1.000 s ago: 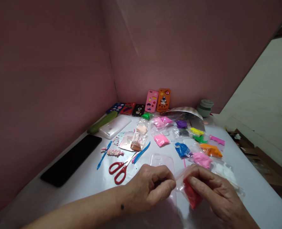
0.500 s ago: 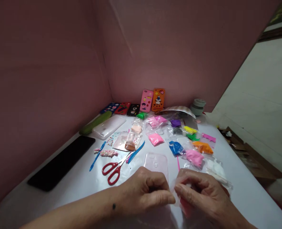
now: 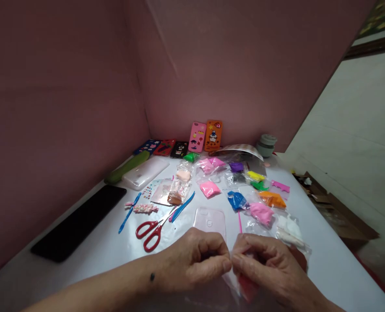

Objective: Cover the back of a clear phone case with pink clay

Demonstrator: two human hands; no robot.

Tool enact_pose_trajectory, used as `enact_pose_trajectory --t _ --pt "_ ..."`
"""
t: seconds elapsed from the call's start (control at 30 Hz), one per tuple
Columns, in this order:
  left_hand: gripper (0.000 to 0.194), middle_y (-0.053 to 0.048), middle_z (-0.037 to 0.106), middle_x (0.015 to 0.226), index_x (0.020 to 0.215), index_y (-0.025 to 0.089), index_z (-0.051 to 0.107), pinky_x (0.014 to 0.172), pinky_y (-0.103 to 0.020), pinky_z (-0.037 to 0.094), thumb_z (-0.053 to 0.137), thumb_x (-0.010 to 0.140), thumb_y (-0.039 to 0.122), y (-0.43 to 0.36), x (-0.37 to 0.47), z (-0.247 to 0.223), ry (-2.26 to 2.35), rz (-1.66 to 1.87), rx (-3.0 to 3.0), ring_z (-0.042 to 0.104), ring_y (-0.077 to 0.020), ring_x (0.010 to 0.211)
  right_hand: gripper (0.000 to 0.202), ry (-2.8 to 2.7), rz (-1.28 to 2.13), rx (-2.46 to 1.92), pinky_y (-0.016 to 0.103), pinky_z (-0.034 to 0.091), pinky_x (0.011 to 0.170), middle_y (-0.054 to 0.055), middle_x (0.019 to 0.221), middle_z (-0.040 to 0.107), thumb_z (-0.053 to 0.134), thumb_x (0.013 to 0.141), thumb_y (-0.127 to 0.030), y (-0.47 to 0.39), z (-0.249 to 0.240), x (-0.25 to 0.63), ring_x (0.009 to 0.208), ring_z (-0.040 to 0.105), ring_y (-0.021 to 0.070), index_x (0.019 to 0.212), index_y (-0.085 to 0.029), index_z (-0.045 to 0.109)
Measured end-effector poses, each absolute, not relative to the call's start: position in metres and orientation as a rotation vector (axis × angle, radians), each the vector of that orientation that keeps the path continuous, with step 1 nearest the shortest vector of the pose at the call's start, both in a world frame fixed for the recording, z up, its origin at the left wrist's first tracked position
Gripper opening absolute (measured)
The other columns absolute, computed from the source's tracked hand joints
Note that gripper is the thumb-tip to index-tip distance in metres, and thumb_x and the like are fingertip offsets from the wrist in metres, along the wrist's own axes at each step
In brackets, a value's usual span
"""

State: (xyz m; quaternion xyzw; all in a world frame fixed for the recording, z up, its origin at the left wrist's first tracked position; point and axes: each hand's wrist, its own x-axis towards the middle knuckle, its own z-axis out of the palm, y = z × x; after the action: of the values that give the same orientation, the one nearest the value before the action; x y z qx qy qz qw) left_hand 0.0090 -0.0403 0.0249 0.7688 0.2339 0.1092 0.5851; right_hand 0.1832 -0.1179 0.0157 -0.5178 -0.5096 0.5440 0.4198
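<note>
Low in the head view, my right hand (image 3: pixel 270 268) is closed on a clear plastic bag with red clay (image 3: pixel 248 287) inside. Beside it, my left hand (image 3: pixel 202 260) pinches at the bag's edge, its fingertips almost touching those of my right hand. A clear phone case (image 3: pixel 209 221) lies flat just beyond my left hand, which partly hides it. Red-handled scissors (image 3: pixel 152 232) rest half open to the left, near a blue tool (image 3: pixel 183 207). Bags of pink clay (image 3: pixel 262 212) and blue clay (image 3: pixel 236 200) lie beyond my right hand.
A black slab (image 3: pixel 80 223) lies on the left of the white table (image 3: pixel 329 229). Behind are a white phone case (image 3: pixel 146 173), decorated cases (image 3: pixel 197 136), several more clay bags and a lidded jar (image 3: pixel 266 145). Pink walls (image 3: pixel 212 65) rise at the left and back.
My hands have come closer together, the left thumb now near the right fingertips at the bag. The whole scene has shifted slightly left in view.
</note>
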Motion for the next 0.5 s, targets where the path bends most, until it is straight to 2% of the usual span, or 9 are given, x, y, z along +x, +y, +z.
enact_pose_trajectory --t 0.17,0.37,0.5 --pt "0.009 0.005 0.044 0.057 0.072 0.013 0.057 0.044 -0.016 0.028 0.055 0.079 0.019 -0.042 0.009 0.027 0.555 0.204 1.734 0.038 -0.0059 0.052 0.026 -1.313 1.384 -1.357 0.021 0.032 0.048 -0.003 0.049 0.051 0.058 0.081 -0.023 -0.117 0.018 0.185 0.047 0.046 0.0082 0.057 -0.016 0.053" --pt "0.013 0.005 0.045 0.058 0.075 0.014 0.059 0.045 -0.016 0.03 0.053 0.082 0.023 -0.042 0.006 0.028 0.512 0.203 1.769 0.039 -0.0063 0.054 0.024 -1.258 1.486 -1.24 0.021 0.036 0.045 -0.002 0.048 0.053 0.062 0.081 -0.033 -0.115 0.012 0.187 0.043 0.05 0.0092 0.065 -0.017 0.054" --pt "0.016 0.004 0.047 0.06 0.077 0.014 0.061 0.047 -0.016 0.032 0.052 0.083 0.025 -0.043 0.006 0.028 0.526 0.175 1.755 0.042 -0.0073 0.055 0.023 -1.266 1.439 -1.265 0.021 0.036 0.042 -0.003 0.045 0.053 0.063 0.079 -0.03 -0.116 0.007 0.188 0.04 0.049 0.0089 0.063 -0.018 0.054"
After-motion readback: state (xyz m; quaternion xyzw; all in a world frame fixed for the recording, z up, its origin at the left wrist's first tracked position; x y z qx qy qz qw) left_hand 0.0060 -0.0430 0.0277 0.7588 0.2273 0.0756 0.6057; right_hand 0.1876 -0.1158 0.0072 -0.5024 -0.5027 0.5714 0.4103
